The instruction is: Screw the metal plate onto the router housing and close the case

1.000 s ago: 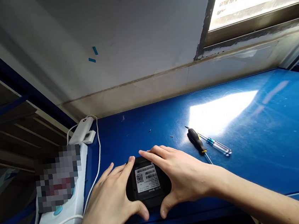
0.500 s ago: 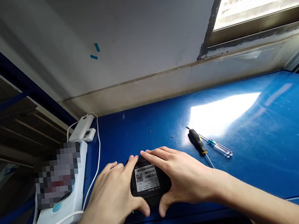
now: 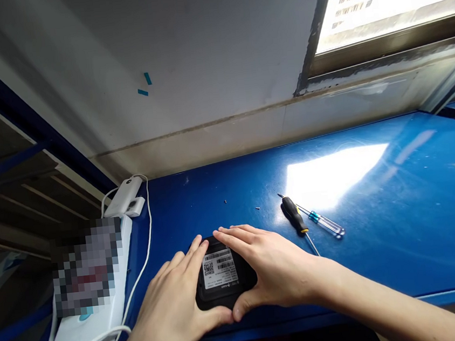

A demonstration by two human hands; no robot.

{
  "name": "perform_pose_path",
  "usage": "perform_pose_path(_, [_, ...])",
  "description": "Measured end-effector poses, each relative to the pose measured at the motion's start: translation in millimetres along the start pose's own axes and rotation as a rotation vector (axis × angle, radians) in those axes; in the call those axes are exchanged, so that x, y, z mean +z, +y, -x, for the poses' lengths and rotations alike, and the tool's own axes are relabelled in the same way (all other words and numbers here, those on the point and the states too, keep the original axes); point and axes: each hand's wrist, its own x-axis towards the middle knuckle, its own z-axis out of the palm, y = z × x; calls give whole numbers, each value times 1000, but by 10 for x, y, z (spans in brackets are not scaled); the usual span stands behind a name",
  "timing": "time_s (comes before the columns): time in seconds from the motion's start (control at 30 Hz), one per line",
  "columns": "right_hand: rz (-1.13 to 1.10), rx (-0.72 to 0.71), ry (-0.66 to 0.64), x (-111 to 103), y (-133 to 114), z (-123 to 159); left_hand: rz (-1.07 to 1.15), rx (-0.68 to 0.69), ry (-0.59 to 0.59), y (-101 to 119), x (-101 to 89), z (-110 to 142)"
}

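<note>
A small black device [image 3: 223,293] with a white barcode label [image 3: 219,268] lies on the blue table [image 3: 379,219] near its front edge. My left hand [image 3: 172,306] wraps its left side, with the fingers along the far edge and the thumb at the near edge. From the other side my right hand [image 3: 272,266] clasps it, fingers over the far right corner, thumb at the near edge. Both thumbs almost meet in front of the device.
A black-and-yellow screwdriver [image 3: 294,215] and a clear blue-banded screwdriver [image 3: 324,223] lie to the right of my hands. Two tiny screws [image 3: 257,208] rest further back. A white power strip [image 3: 90,315] with cables and a white adapter [image 3: 125,199] sit at the left edge.
Both hands have closed in round the device. The thumbs have come together at its near edge. The device has shifted slightly.
</note>
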Motion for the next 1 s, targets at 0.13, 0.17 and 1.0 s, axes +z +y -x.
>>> perform_pose_path(0.13, [37, -17, -6, -63, -10, 8, 36, 22, 110, -38, 241, 38])
perform_pose_path(0.17, [84, -9, 14, -110, 0, 10, 69, 15, 145, -61, 317, 41])
perform_pose_path(1.0, [585, 818, 260, -430, 473, 176, -109, 456, 831, -256, 707, 31])
